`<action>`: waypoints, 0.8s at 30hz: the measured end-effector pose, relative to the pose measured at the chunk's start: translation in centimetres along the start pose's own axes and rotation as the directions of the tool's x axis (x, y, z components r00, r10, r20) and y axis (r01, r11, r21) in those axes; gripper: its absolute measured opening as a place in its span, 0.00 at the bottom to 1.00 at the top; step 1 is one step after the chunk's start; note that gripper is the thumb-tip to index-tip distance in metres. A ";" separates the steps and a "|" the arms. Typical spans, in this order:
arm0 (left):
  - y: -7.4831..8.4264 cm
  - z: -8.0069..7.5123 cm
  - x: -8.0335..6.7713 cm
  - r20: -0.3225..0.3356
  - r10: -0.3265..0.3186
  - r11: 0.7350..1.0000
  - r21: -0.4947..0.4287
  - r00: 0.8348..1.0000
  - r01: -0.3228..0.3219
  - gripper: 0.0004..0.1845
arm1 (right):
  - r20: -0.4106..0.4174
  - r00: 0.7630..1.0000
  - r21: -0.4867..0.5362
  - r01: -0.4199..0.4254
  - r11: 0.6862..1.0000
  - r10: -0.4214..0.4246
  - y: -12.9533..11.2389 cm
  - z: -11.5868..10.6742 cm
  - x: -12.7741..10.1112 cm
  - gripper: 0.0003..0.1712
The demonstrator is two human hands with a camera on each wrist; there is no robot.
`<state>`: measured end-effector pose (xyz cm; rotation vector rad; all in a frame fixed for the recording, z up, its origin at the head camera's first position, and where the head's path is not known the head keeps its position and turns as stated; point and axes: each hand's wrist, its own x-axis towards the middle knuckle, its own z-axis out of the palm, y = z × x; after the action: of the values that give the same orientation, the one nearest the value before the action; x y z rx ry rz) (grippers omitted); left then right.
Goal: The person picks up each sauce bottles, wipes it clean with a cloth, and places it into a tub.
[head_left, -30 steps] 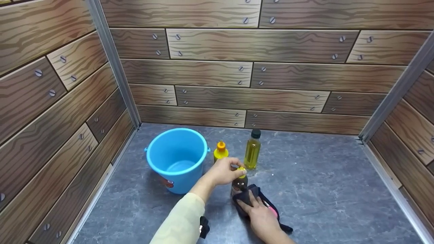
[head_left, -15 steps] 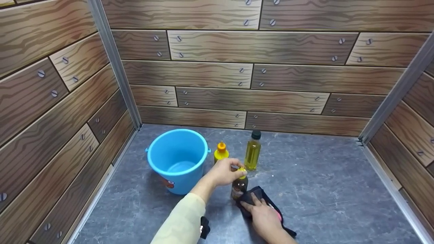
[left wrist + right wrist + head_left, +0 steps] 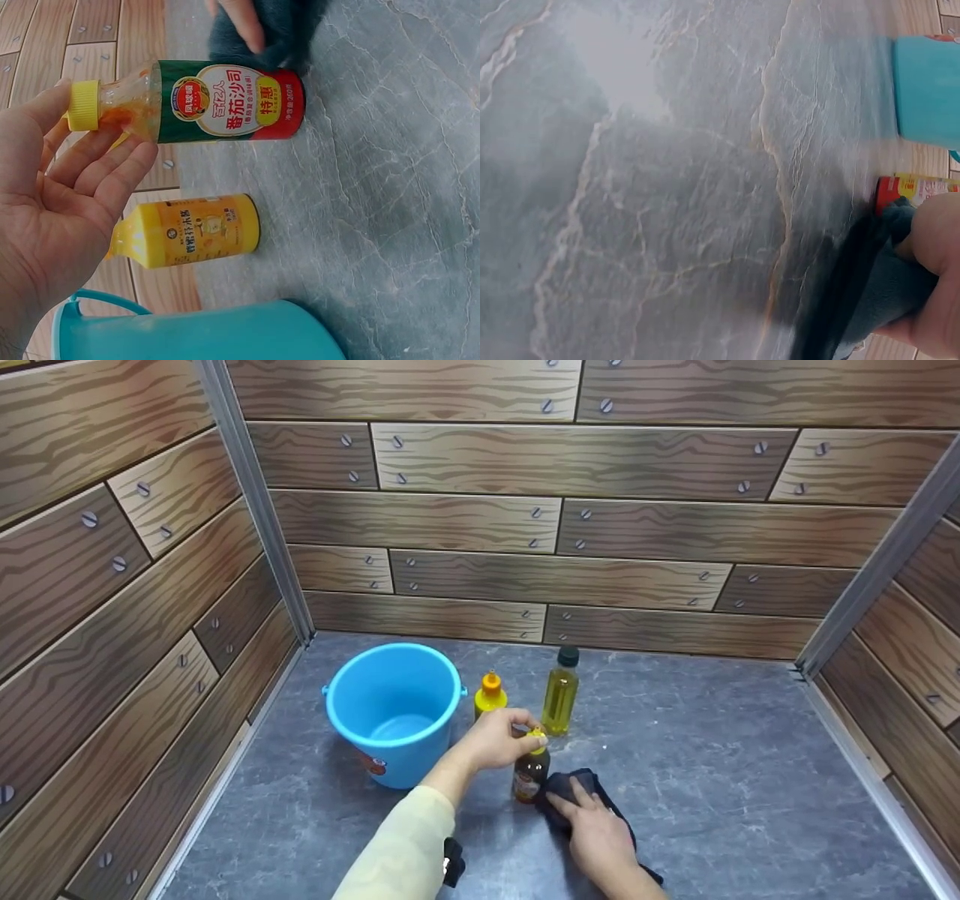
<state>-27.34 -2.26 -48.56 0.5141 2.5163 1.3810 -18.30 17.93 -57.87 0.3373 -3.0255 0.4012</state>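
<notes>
My left hand (image 3: 499, 741) pinches the yellow cap (image 3: 84, 106) of a tomato ketchup bottle (image 3: 225, 101), which stands upright on the grey tabletop. Its label is green and red in the left wrist view. Just right of the bottle's base, my right hand (image 3: 600, 836) holds a dark cloth (image 3: 568, 784) down against the table, fingers spread over its top. In the right wrist view the cloth (image 3: 892, 292) bulges between thumb and fingers, with a black band along its edge. Part of it is hidden under the hand.
Behind my left hand stands a yellow squeeze bottle (image 3: 490, 699) with an orange cap. A black-capped bottle of yellow oil (image 3: 559, 694) is farther back. The blue bucket (image 3: 394, 735) stands to the left. Wood-patterned panels (image 3: 465, 525) wall the table's back and sides.
My right hand has slid the cloth rightward, slightly away from the ketchup bottle, showing more of its label. A pink patch on the cloth is now covered. My left hand has stayed on the cap.
</notes>
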 end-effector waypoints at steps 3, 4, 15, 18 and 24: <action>0.1 0.0 0.0 -0.004 -0.004 1.000 -0.007 1.000 0.004 0.06 | -0.092 0.996 0.036 -0.008 0.999 0.012 0.5 -0.3 0.0 0.36; 0.0 0.0 -0.1 -0.005 -0.003 1.000 -0.010 1.000 0.003 0.06 | -0.125 0.992 0.048 -0.007 0.999 0.013 0.6 -0.4 0.0 0.36; -0.2 -0.2 -0.4 0.022 0.015 1.000 0.023 1.000 -0.016 0.11 | -0.360 0.933 0.128 0.070 0.989 -0.019 1.0 -1.7 -0.1 0.41; -0.2 -0.3 -0.4 0.023 0.002 1.000 -0.011 1.000 -0.001 0.14 | -0.360 0.932 0.125 0.084 0.989 -0.033 1.0 -1.7 -0.3 0.40; 0.0 -0.1 -0.5 -0.069 -0.029 0.998 -0.057 0.997 0.026 0.15 | -0.350 0.936 0.116 0.086 0.989 -0.041 1.1 -1.7 -0.5 0.40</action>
<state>-26.87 -2.55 -48.55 0.4263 2.5206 1.4790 -18.00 19.52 -56.51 0.3315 -2.6438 0.5867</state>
